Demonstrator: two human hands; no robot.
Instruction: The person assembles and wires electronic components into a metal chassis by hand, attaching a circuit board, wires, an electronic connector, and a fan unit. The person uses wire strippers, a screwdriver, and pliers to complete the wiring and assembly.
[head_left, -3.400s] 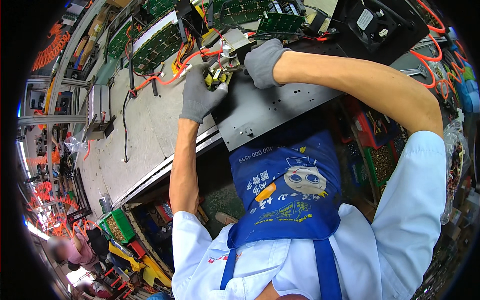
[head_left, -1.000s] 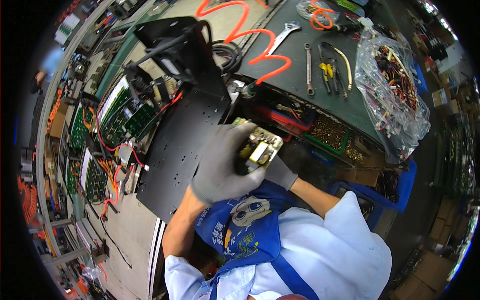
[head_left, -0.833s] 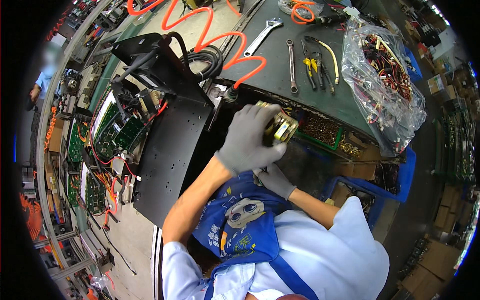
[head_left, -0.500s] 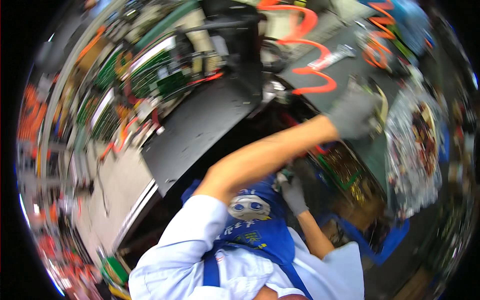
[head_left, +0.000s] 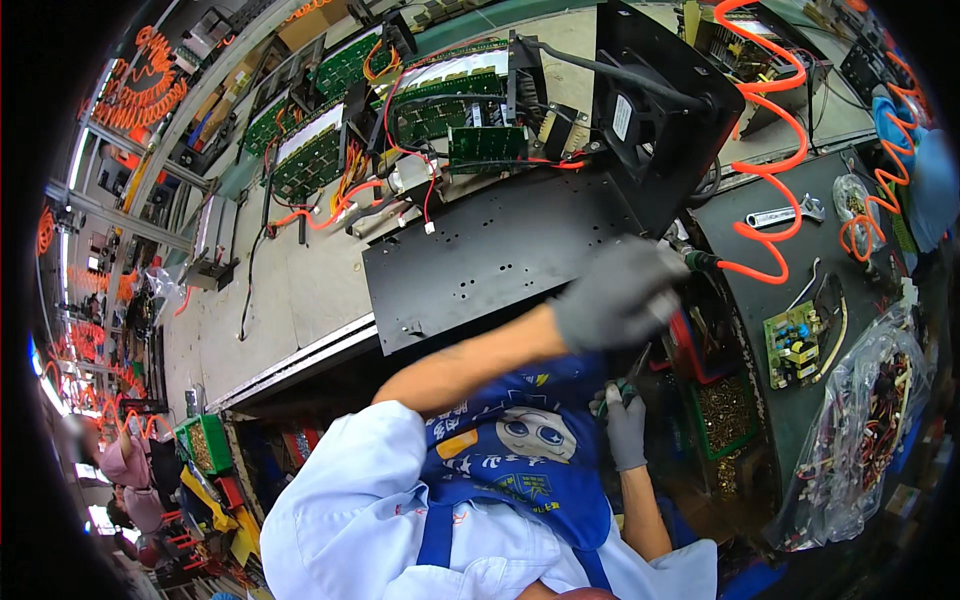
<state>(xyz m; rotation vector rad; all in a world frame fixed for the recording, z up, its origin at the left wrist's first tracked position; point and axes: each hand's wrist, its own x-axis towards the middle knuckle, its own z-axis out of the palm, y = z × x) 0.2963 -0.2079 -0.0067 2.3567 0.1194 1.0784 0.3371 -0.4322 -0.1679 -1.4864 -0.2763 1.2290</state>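
head view, contents as follows. left hand (head_left: 622,297): grey-gloved, hanging right of centre beside the black plate (head_left: 480,270); blur is hiding its fingers, so whether they are grasping anything cannot be told. right hand (head_left: 627,430): lower centre, fingers wrapping round a green-handled tool (head_left: 626,390), probably keeping it low and clear of the other arm. board (head_left: 793,347): lying parts-up at right on the dark bench (head_left: 745,300), near the cable bag (head_left: 860,430), presumably so its taller parts are bearing no weight. plate: lying flat at centre, overhanging the pale bench (head_left: 290,310), likely for access from the near side. fan (head_left: 640,120): standing at the plate's right end, seemingly fixed there. hose (head_left: 770,165): coiling at upper right, apparently taking up slack.
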